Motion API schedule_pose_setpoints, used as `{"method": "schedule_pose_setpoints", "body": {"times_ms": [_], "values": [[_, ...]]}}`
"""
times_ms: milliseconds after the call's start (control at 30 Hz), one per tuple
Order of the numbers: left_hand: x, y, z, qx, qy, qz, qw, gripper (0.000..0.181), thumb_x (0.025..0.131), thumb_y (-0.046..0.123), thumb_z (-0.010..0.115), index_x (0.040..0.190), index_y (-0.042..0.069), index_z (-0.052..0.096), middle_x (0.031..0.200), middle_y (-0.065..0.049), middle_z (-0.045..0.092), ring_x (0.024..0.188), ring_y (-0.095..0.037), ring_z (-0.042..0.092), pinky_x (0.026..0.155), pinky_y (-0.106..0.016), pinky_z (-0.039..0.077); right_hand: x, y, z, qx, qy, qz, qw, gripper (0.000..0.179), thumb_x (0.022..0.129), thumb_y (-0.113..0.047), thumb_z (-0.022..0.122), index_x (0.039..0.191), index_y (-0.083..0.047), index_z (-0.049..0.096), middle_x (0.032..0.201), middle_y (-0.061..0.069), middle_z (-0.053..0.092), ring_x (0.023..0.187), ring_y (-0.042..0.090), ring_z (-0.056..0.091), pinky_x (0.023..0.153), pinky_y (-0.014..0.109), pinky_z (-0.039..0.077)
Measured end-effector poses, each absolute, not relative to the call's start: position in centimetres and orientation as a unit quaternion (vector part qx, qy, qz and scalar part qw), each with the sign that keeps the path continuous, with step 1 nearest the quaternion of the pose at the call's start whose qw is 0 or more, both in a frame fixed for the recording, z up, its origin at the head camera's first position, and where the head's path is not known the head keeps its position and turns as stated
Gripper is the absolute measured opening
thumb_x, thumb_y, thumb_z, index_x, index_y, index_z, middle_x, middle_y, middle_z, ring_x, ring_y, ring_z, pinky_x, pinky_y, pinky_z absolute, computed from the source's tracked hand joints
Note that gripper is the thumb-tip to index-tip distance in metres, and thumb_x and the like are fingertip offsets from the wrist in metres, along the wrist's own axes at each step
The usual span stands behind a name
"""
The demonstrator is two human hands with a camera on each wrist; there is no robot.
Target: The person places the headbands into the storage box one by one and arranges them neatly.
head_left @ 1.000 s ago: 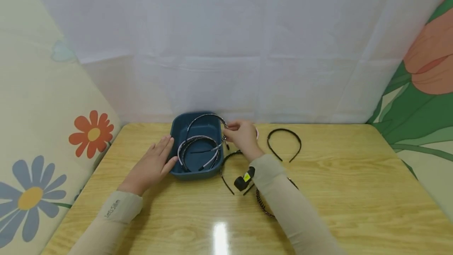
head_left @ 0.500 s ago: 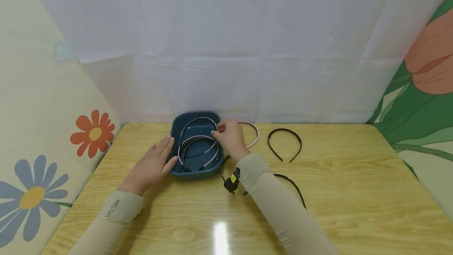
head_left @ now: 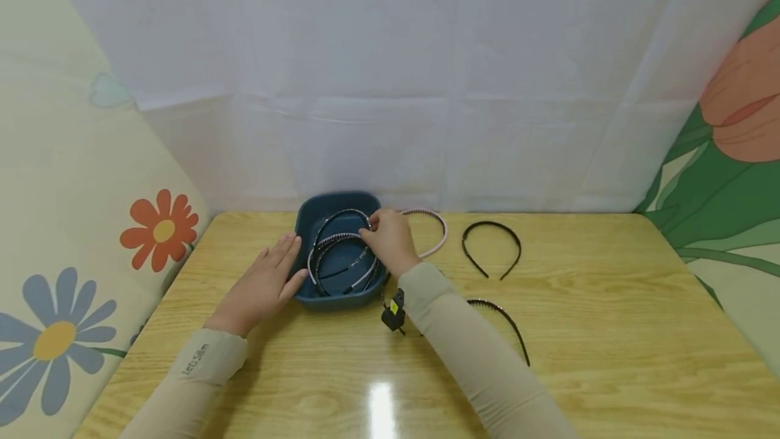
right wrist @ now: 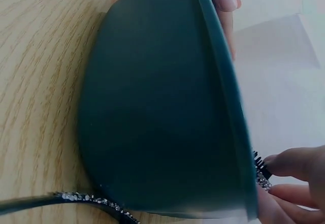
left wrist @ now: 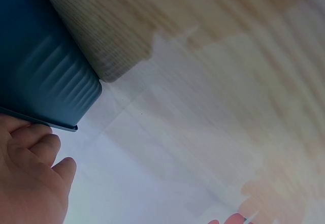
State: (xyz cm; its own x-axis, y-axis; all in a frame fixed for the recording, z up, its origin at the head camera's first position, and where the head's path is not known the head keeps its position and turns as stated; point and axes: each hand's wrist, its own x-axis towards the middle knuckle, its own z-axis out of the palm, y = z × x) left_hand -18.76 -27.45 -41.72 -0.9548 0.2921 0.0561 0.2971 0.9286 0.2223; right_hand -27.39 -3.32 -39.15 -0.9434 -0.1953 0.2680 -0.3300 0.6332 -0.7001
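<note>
A dark blue plastic bin stands near the table's back edge. My left hand rests against its left rim with the fingers fairly straight. Between thumb and fingers, my right hand pinches a black headband with silver glitter and small teeth at the bin's right rim. That headband's arch reaches over the inside of the bin, above several others. Among those lying inside are a pale one and dark ones, partly overlapping. In the right wrist view the bin's wall hides most of the held headband.
Right of the bin lies a pale pink headband, with a plain black headband farther right. Another dark toothed headband is partly under the right forearm. A glittery headband lies beside the bin. White cloth hangs behind the table.
My right hand has moved left and slightly down toward the bin, bringing the glittery headband lower inside it. The pink headband has come into fuller view. The left hand has stayed put.
</note>
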Motion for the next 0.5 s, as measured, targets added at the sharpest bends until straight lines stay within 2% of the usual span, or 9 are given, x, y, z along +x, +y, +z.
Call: {"method": "schedule_pose_setpoints", "body": {"times_ms": [233, 500], "values": [[-18.74, -27.47, -41.76, -0.149, -0.982, -0.113, 0.013, 0.072, 0.109, 0.041, 0.041, 0.158, -0.007, 0.020, 0.165, -0.026, 0.015, 0.153, -0.042, 0.012, 0.123, -0.060, 0.012, -27.34, -3.29, -38.74, 0.156, -0.907, 0.384, 0.077, 0.022, 0.090, -0.014, 0.078, 0.103, 0.003, 0.076, 0.095, 0.013, 0.075, 0.090, 0.025, 0.071, 0.081, 0.035, 0.059], [-18.70, -27.30, -41.59, -0.151, -0.982, -0.115, 0.010, 0.072, 0.109, 0.039, 0.043, 0.158, -0.008, 0.019, 0.165, -0.027, 0.015, 0.153, -0.043, 0.013, 0.122, -0.060, 0.013, -27.00, -3.04, -38.72, 0.174, -0.902, 0.393, 0.036, 0.029, 0.093, -0.009, 0.074, 0.119, 0.004, 0.072, 0.115, 0.017, 0.073, 0.100, 0.025, 0.071, 0.085, 0.036, 0.059]]}}
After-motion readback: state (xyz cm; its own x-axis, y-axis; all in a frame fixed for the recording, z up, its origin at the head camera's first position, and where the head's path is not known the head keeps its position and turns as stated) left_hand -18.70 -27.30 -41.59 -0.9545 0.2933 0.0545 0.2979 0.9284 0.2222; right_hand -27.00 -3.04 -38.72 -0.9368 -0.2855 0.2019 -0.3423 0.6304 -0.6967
